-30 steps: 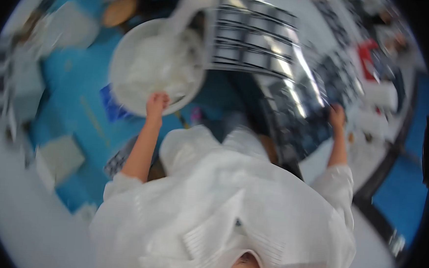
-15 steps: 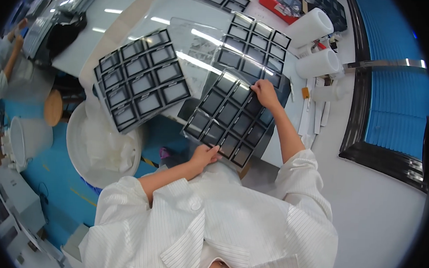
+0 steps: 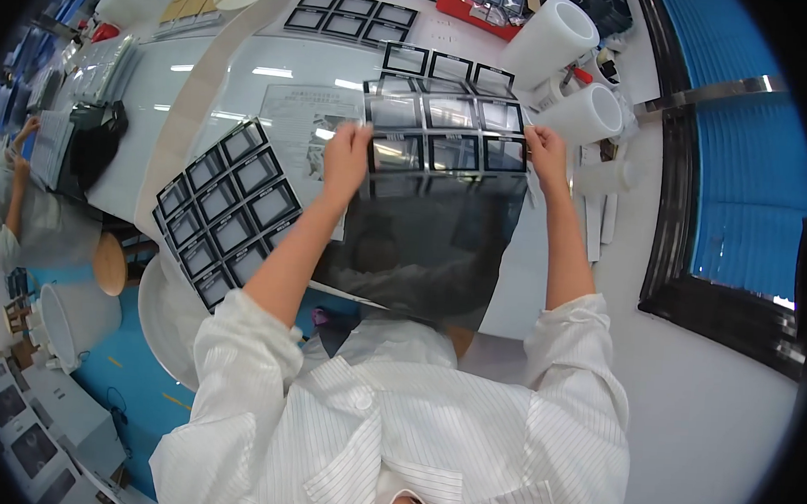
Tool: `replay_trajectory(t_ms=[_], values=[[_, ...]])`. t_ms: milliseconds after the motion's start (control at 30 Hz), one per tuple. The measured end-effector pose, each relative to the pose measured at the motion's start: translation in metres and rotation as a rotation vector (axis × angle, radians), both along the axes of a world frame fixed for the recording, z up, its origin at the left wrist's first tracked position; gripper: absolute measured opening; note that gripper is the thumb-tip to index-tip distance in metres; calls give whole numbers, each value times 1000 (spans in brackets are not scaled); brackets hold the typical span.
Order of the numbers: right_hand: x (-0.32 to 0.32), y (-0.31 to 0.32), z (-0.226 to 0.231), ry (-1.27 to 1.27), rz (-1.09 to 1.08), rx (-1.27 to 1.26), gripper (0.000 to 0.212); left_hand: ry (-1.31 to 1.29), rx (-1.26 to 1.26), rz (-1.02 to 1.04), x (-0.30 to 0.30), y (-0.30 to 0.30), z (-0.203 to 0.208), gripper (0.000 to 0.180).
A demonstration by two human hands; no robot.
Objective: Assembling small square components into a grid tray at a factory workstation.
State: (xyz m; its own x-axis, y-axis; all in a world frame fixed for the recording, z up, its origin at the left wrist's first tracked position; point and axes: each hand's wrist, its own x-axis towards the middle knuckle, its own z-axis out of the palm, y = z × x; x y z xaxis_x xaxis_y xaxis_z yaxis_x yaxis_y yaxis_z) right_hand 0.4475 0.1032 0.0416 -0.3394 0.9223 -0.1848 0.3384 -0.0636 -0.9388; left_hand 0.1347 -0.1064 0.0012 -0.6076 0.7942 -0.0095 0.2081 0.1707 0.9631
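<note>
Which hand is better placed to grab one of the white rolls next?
Right. The right hand grips the dark sheet's edge just beside the white rolls; the left hand holds the opposite edge, farther away.

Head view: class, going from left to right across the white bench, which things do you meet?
Black tray of framed panels → left hand → sheet of black-framed panels → right hand → white roll.

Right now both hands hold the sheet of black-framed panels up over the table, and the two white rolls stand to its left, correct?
Not quite. The head view shows both the left hand and right hand holding the sheet, but the white rolls lie to its right, not its left.
</note>
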Motion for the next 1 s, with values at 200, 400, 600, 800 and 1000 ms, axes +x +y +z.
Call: replay_trajectory(t_ms=[200, 400, 600, 800, 1000], values=[[-20, 13, -4, 14, -71, 11, 32, -326, 80, 17, -20, 54, 29, 26], [-24, -21, 80, 306, 11, -369, 38, -197, 80, -52, -4, 22, 104, 22], [-4, -73, 148, 231, 84, -127, 39, -830, -96, -86, -2, -2, 86, 41], [40, -104, 195, 263, 235, -43, 45, 587, -590, 66, 10, 27, 1, 37], [69, -130, 196, 265, 194, -2, 44, 835, -538, 528, 42, 38, -38, 33]])
